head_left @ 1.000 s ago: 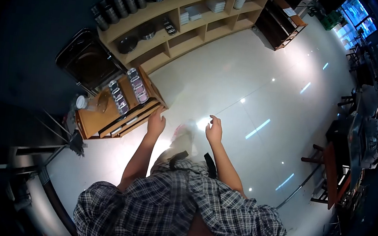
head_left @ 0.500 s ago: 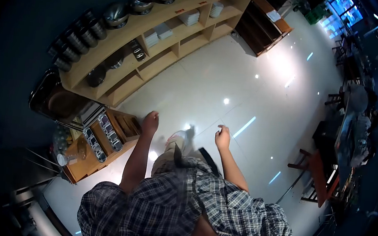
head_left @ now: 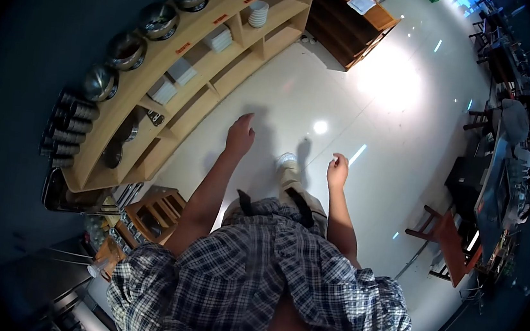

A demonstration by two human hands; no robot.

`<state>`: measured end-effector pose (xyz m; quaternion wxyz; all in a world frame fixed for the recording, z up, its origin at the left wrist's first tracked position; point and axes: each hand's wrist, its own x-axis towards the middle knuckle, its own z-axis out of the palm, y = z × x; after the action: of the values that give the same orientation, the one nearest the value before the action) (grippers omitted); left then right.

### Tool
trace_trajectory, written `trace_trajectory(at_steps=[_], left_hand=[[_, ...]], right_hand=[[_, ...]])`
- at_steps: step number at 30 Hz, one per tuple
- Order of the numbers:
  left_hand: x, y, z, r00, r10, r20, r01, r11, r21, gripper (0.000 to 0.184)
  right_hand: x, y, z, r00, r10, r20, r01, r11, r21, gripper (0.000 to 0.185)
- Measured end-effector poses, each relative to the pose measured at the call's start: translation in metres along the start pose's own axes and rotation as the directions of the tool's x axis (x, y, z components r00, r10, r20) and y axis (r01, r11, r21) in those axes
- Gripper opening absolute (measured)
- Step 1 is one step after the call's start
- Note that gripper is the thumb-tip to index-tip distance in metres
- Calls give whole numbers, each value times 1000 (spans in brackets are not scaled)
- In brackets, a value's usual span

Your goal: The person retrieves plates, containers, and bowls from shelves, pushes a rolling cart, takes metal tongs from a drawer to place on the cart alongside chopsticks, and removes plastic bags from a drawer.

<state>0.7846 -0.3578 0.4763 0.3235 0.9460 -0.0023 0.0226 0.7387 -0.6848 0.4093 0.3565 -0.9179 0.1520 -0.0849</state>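
My left hand hangs over the pale floor, nearest to the light wooden shelf unit but apart from it. Its fingers are loosely bent, and nothing shows in them. Out in front on the other side, my right hand is also above the floor, its fingers relaxed and half curled with no object visible. Both forearms reach forward from a checked shirt. Below them one light shoe is visible. Neither hand touches anything.
Metal bowls and stacked dark cups line the shelf top; white dishes sit inside. A brown cabinet stands beyond. At right are a reddish wooden stool and a cluttered table. A slatted wooden cabinet is at left.
I have moved forward along the shelf; the shelf and brown cabinet are closer. The slatted cabinet has slipped back behind my left arm. Both hands now appear farther right and slightly higher.
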Motion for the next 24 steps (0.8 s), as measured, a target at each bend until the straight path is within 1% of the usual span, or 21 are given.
trace_trajectory(at_steps=[2,3,4,5,6,8,9,10,11,13,14,16,17,18,20,21,24], left_hand=[[40,31,15,997,-6,-72,3,999,-48,44],[61,37,23,997,-9,-79,6,999,-47,44],[79,43,31,996,16,-86,-19,999,-35,46],[93,47,38,996,34,-87,-36,999,-25,48],[103,50,41,996,20,-82,-23,999,-27,48],[132,57,42,996,36,-81,-26,992,123,53],[150,59,43,995,30,-91,-18,992,121,53],[167,58,44,998,3,-68,11,980,201,55],[184,56,44,999,-28,-42,38,960,278,58],[223,45,51,996,-64,-59,79,955,286,60],[245,39,54,993,-91,-79,110,950,293,61],[277,19,64,990,-92,-108,119,953,279,62],[297,12,68,987,-126,-101,150,946,287,62],[320,5,68,983,-154,-101,178,939,294,62],[355,1,68,976,-171,-133,202,941,272,62],[368,0,69,973,-172,-154,208,943,261,62],[407,-6,73,965,-208,-161,247,929,276,61]], right_hand=[[56,-5,-5,994,-105,16,105,994,39,20],[82,-6,-5,987,-159,36,159,987,5,19],[110,-8,0,985,-165,38,165,986,7,19],[136,-11,5,976,-205,78,203,979,34,19],[155,-12,11,963,-242,120,236,970,61,19],[198,-25,29,956,-236,177,208,965,161,18],[221,-35,38,948,-232,217,196,965,175,19],[242,-47,48,940,-225,259,179,966,189,20],[263,-59,60,936,-228,267,181,965,190,20],[304,-86,83,890,-384,247,347,920,180,24],[324,-99,96,886,-389,254,352,919,179,24],[353,-118,127,862,-413,295,368,909,196,29],[370,-129,140,848,-419,323,374,907,194,34],[388,-139,156,842,-430,326,385,902,196,34],[413,-148,179,791,-462,401,425,887,182,36],[428,-155,188,750,-503,430,467,863,194,39],[462,-172,212,694,-533,483,521,836,175,42]])
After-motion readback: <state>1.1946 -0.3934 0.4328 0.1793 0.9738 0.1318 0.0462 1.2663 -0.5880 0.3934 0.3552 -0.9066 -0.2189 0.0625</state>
